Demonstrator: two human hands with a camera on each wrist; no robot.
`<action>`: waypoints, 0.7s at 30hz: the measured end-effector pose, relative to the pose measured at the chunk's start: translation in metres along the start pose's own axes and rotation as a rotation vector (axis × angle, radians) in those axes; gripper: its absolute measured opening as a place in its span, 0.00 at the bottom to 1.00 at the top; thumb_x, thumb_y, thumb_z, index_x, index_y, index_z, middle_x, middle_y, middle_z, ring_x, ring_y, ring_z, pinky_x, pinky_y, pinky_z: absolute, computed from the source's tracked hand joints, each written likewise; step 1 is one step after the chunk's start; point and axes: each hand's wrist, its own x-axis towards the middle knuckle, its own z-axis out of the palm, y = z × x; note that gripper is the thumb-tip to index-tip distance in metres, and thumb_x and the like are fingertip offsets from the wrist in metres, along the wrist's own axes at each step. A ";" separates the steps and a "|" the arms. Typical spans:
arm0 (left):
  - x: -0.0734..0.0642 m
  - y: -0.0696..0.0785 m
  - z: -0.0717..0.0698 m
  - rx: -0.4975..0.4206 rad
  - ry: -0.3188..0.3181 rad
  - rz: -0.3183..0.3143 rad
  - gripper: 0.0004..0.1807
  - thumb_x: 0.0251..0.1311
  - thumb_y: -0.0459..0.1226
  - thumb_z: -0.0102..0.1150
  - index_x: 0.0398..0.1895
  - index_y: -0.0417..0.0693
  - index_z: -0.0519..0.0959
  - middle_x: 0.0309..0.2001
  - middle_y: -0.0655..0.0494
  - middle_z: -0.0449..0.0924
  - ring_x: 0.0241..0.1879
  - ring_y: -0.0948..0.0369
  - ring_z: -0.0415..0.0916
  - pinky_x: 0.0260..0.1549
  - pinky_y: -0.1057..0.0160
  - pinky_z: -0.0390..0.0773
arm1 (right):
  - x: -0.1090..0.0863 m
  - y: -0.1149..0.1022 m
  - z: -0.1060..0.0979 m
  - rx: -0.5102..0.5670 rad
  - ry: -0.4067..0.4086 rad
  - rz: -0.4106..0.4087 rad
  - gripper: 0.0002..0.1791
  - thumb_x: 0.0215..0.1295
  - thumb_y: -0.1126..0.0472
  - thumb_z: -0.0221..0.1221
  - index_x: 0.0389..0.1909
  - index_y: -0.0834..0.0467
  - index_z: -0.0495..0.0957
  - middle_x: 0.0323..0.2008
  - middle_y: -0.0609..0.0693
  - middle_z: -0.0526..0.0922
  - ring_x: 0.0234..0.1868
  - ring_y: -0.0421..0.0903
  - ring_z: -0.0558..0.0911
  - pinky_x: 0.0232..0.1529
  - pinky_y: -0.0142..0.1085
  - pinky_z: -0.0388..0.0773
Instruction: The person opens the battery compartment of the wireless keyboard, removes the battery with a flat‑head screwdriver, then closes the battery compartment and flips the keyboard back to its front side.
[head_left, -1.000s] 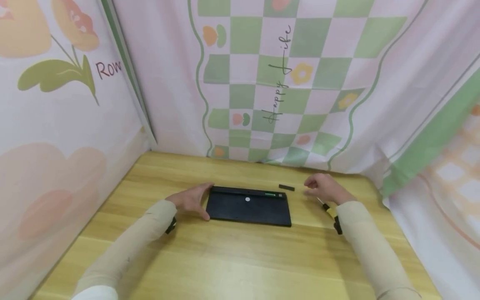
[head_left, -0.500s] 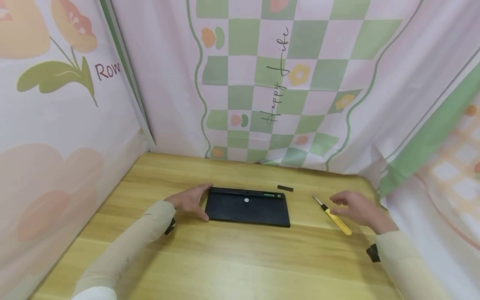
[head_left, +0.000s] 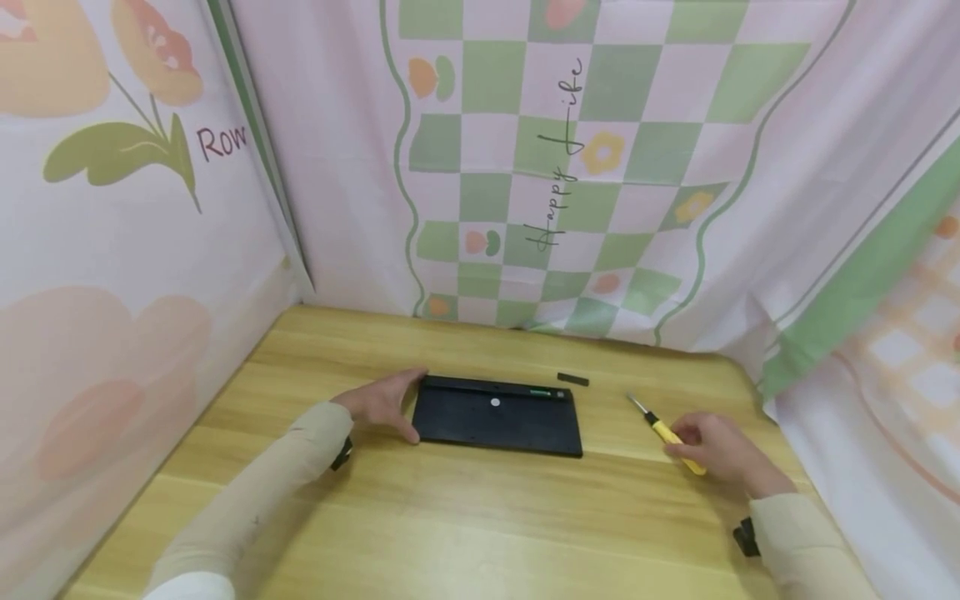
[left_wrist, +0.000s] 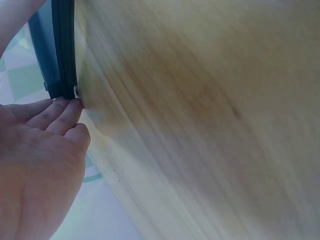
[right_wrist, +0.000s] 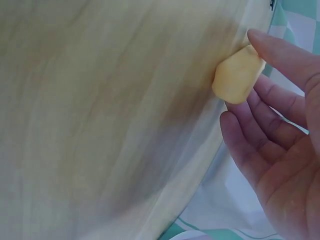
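Fingers, left hand (head_left: 381,402): gripping the left end of the black device; thumb at its near left corner, fingertips at its far left corner. Left wrist view: fingertips against the device's end, rather straight.
Fingers, right hand (head_left: 718,446): curled round the handle of the screwdriver (head_left: 663,430). Right wrist view: yellow butt end between thumb and other fingers.
Black device (head_left: 498,429): flat on the tabletop (head_left: 457,533), about midway between left and right edges, set in from back edge, long side roughly along it.
On device: white round dot (head_left: 495,402) near the middle; green piece (head_left: 540,392) in the slot along far side, toward right end.
Screwdriver: yellow handle, black collar, metal shaft; right of device, well apart, toward tabletop's right edge; tip aimed at back edge, slanting left.
Black strip (head_left: 573,379): on tabletop, between device's far right corner and back edge, apart from device.
Sleeves: both beige; dark gadget at each wrist.
Behind back edge: checked cloth (head_left: 491,137), green and white, "Happy Life" lettering.
Left edge: floral cloth (head_left: 127,242) alongside.
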 end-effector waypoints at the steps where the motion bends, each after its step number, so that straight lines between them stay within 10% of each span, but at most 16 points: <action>1: 0.000 -0.001 0.000 0.005 0.002 0.002 0.73 0.46 0.45 0.87 0.86 0.41 0.44 0.87 0.41 0.43 0.86 0.43 0.44 0.85 0.41 0.48 | 0.001 0.000 0.001 0.007 -0.012 0.012 0.15 0.61 0.54 0.75 0.40 0.61 0.87 0.34 0.47 0.89 0.35 0.36 0.82 0.34 0.30 0.81; 21: 0.000 -0.002 0.000 0.040 0.002 -0.011 0.73 0.46 0.47 0.87 0.87 0.44 0.44 0.87 0.44 0.43 0.86 0.44 0.44 0.85 0.42 0.50 | 0.016 0.011 0.001 0.054 0.154 0.112 0.11 0.63 0.57 0.72 0.38 0.60 0.87 0.37 0.58 0.91 0.38 0.51 0.86 0.39 0.43 0.85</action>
